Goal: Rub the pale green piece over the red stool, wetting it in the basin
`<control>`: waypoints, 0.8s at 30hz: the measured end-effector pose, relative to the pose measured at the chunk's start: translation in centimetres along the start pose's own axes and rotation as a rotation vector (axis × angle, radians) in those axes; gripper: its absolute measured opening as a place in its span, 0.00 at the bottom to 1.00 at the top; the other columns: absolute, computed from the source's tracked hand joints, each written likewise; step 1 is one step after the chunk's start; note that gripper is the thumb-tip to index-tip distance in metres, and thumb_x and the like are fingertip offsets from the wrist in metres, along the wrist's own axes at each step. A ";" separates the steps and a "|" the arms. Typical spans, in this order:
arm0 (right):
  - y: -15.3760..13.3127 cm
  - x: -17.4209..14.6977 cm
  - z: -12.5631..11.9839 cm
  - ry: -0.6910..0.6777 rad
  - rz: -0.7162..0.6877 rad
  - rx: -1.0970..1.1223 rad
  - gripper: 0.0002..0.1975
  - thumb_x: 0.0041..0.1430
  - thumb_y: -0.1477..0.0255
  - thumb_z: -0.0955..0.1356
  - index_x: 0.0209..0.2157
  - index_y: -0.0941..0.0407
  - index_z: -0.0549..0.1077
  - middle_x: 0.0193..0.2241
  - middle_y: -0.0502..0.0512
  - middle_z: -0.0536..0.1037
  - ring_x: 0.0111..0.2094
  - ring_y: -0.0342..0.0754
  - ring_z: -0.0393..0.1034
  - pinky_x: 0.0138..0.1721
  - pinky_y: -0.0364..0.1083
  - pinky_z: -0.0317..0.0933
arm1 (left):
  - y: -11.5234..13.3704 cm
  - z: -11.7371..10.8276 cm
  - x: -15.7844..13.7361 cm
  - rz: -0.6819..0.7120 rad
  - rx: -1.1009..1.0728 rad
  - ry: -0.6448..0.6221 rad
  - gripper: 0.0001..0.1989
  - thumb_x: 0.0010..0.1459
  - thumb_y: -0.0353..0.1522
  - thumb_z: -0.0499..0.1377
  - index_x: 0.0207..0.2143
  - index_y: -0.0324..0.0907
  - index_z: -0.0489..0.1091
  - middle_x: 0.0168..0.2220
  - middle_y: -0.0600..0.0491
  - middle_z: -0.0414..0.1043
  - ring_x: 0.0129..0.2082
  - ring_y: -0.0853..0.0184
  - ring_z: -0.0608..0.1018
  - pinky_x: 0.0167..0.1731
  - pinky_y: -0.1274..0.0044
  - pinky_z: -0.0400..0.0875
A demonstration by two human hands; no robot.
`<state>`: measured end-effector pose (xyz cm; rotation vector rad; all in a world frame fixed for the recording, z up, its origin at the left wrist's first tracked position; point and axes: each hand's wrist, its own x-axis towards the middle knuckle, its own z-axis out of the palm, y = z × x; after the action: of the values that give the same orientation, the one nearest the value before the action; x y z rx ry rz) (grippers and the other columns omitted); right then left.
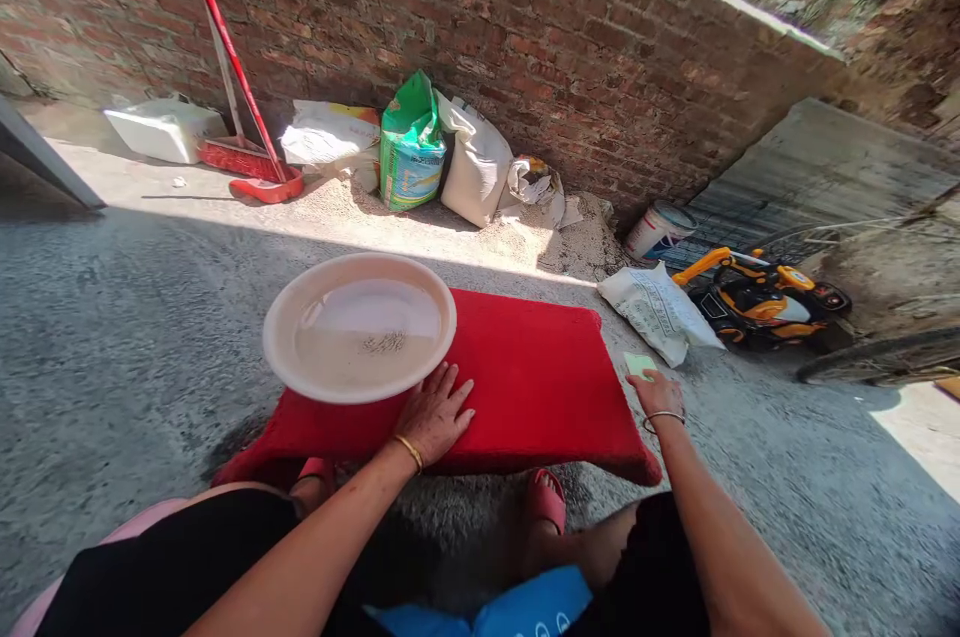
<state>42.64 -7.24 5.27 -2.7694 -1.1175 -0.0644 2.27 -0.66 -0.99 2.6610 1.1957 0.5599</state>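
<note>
One low red-covered table [532, 367]. Pale round basin [289, 367] on table's left end, water inside. Left hand [435, 415] flat on table's near side, about midway along, palm down, fingers spread apart. Right hand [657, 395] just past table's right edge, fingers clamped on flat pale-green piece [639, 363], also past that edge.

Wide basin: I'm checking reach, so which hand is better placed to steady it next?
The left hand, I'd judge: it lies palm-down on the red cloth, close by the basin. The right hand is farther off, past the cloth's right edge, and holds a pale green piece.
</note>
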 end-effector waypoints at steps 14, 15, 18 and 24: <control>-20.5 -12.0 2.9 -0.152 -0.637 0.114 0.24 0.56 0.56 0.66 0.54 0.46 0.68 0.44 0.57 0.68 0.44 0.50 0.64 0.46 0.46 0.56 | 0.1 -1.1 -0.3 0.049 0.170 0.089 0.15 0.59 0.36 0.54 0.46 0.43 0.73 0.47 0.43 0.69 0.49 0.55 0.69 0.51 0.63 0.62; -18.6 -11.1 2.8 -0.149 -0.601 0.088 0.24 0.57 0.57 0.66 0.54 0.46 0.68 0.44 0.57 0.67 0.44 0.51 0.64 0.46 0.46 0.56 | 0.1 -1.0 -0.2 0.055 0.176 0.092 0.15 0.59 0.35 0.54 0.46 0.43 0.73 0.47 0.43 0.68 0.49 0.55 0.69 0.51 0.63 0.62; -9.8 -7.2 2.1 -0.165 -0.335 0.056 0.25 0.59 0.58 0.64 0.56 0.50 0.67 0.43 0.59 0.68 0.44 0.50 0.65 0.45 0.45 0.56 | 0.3 -1.0 -0.1 0.069 0.178 0.085 0.14 0.59 0.35 0.53 0.45 0.42 0.73 0.47 0.43 0.69 0.49 0.55 0.68 0.51 0.63 0.62; 2.1 -3.6 0.1 -0.080 0.143 0.018 0.27 0.58 0.58 0.64 0.55 0.57 0.68 0.43 0.62 0.70 0.50 0.55 0.63 0.47 0.48 0.57 | 0.5 -0.9 0.0 0.068 0.190 0.065 0.15 0.59 0.35 0.53 0.46 0.42 0.72 0.47 0.43 0.69 0.50 0.54 0.68 0.50 0.62 0.61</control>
<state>41.51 -11.22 4.56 -2.8492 -0.9281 0.0739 2.25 -1.02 -0.01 2.8726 1.2377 0.5744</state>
